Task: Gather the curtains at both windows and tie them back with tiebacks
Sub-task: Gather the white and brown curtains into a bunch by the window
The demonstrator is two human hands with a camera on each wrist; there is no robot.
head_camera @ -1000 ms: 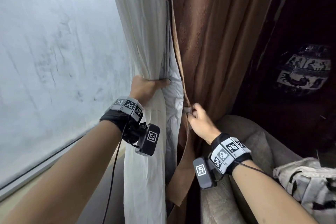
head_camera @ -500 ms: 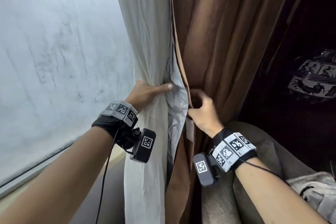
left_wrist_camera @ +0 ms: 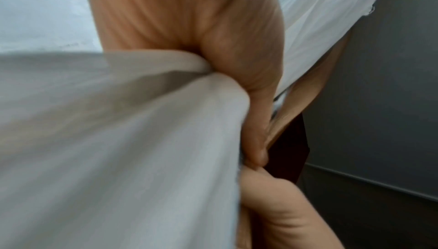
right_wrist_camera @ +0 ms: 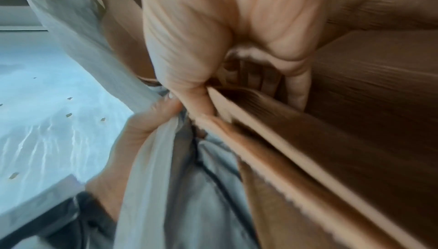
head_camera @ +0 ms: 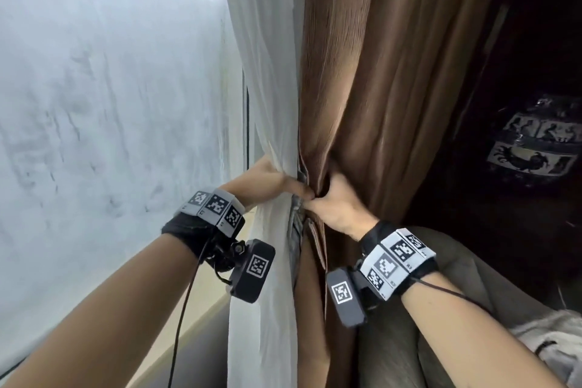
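Note:
A white sheer curtain (head_camera: 267, 72) hangs beside a brown curtain (head_camera: 371, 79) at the right edge of a frosted window (head_camera: 104, 110). My left hand (head_camera: 271, 181) grips a bunch of the white curtain (left_wrist_camera: 132, 131), thumb pointing right. My right hand (head_camera: 337, 201) grips the gathered folds of the brown curtain (right_wrist_camera: 355, 131), with a grey lining (right_wrist_camera: 196, 187) squeezed between the two. The thumbs of both hands touch at the seam. A tieback cannot be made out in any view.
A grey upholstered armchair (head_camera: 466, 299) stands at the lower right with a white patterned cloth (head_camera: 554, 343) on it. A black-and-white patterned vase (head_camera: 532, 145) sits in the dark at the right. The windowsill (head_camera: 189, 334) runs below the window.
Both hands have risen and come together, squeezing the white and brown curtains into one bundle. The right hand has gone from pinching the brown curtain's edge to gripping its gathered folds.

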